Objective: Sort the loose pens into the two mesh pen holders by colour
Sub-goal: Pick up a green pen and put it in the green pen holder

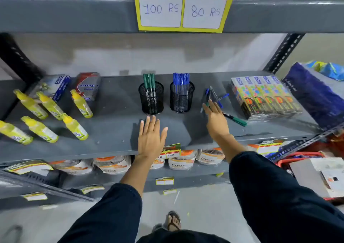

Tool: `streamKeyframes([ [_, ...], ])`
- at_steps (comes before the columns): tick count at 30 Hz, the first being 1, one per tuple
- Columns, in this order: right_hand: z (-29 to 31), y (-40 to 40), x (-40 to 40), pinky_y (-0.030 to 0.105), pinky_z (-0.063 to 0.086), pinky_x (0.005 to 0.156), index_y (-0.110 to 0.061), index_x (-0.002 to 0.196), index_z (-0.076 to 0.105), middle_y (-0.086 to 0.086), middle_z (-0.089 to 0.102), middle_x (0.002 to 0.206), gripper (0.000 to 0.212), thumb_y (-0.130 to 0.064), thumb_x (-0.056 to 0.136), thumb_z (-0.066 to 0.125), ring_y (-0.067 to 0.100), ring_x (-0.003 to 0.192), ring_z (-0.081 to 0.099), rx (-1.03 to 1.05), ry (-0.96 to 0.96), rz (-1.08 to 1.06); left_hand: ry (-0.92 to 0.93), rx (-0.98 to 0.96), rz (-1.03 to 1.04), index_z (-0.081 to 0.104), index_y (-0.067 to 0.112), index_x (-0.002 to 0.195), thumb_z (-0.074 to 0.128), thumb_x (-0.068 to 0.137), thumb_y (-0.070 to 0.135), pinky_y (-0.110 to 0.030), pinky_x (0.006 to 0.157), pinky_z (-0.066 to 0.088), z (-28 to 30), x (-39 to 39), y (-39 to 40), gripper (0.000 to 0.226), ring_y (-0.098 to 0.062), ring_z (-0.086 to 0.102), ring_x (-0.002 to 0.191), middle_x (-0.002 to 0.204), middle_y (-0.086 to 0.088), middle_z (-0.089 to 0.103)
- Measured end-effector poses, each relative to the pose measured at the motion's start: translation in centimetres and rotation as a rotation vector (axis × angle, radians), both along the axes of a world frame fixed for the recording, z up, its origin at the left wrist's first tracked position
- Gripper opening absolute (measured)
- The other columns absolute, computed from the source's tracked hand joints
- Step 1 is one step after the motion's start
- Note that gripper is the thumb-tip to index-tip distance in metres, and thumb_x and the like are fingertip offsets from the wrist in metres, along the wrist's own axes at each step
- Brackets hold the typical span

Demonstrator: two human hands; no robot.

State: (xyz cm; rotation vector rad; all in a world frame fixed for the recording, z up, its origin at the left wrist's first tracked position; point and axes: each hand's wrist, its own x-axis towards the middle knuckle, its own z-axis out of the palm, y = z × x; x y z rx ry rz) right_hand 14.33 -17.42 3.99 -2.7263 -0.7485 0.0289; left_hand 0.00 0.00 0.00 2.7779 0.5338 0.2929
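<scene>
Two black mesh pen holders stand mid-shelf. The left holder (pixel 151 98) contains green pens (pixel 149 81); the right holder (pixel 182 99) contains blue pens (pixel 181 80). Loose pens (pixel 214 95), blue-capped and clear-bodied, lie in a small heap right of the holders, and one green-capped pen (pixel 236 120) lies nearer the shelf's front. My left hand (pixel 151 136) rests flat on the shelf just in front of the left holder, fingers spread, holding nothing. My right hand (pixel 216 120) reaches over the loose pens with its fingertips on them; no pen is lifted.
Several yellow glue bottles (pixel 48 116) lie on the shelf's left side, with two boxes (pixel 74 86) behind them. A stack of colourful packs (pixel 264 97) sits to the right of the loose pens. A price sign (pixel 183 6) hangs from the upper shelf.
</scene>
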Motion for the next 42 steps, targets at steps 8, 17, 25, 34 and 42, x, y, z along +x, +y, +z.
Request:
streamKeyframes([
  [8,-0.6,0.9,1.6,0.043,0.037,0.111,-0.004,0.131,0.048,0.014,0.03,0.153,0.056,0.022,0.082,0.038,0.029,0.143,0.023,-0.049,-0.01,0.02,-0.019,-0.027,0.029,0.054,-0.003,0.124,0.016,0.091,0.046,-0.045,0.11,0.021,-0.3,-0.1,0.2,0.07,-0.034,0.041,0.128,0.134,-0.021,0.051],
  [17,-0.4,1.0,2.5,0.038,0.039,0.108,-0.002,0.117,0.058,0.017,0.05,0.14,0.038,0.013,0.084,0.047,0.03,0.134,0.042,0.009,-0.07,0.05,-0.012,-0.02,0.018,0.052,-0.001,0.128,0.014,0.091,0.047,-0.043,0.11,0.022,-0.7,0.1,0.6,0.071,-0.032,0.04,0.13,0.136,-0.018,0.05],
  [25,6.8,2.2,3.6,0.036,0.047,0.087,-0.006,0.127,0.052,0.021,0.058,0.125,0.037,0.004,0.093,0.04,0.034,0.107,0.06,0.496,-0.278,-0.154,-0.01,-0.029,0.009,0.054,-0.001,0.126,0.014,0.091,0.047,-0.043,0.11,0.024,-0.3,-0.2,0.7,0.071,-0.033,0.042,0.128,0.134,-0.019,0.052],
  [34,14.9,9.5,1.7,0.014,0.036,0.075,0.001,0.109,0.061,0.023,0.063,0.111,0.025,-0.007,0.093,0.043,0.028,0.093,0.06,0.909,-0.478,-0.01,-0.042,-0.11,0.061,0.041,-0.001,0.135,0.021,0.093,0.047,-0.04,0.114,0.011,0.0,-1.0,1.7,0.066,-0.029,0.024,0.138,0.145,-0.018,0.038],
  [42,12.0,15.1,-0.6,0.032,0.051,0.069,0.002,0.109,0.052,0.014,0.069,0.097,0.018,-0.003,0.092,0.052,0.021,0.08,0.063,0.876,-0.112,0.129,-0.012,-0.096,0.097,0.035,0.001,0.139,0.013,0.093,0.05,-0.042,0.115,0.009,-0.6,-1.9,2.9,0.071,-0.029,0.021,0.139,0.148,-0.017,0.034],
])
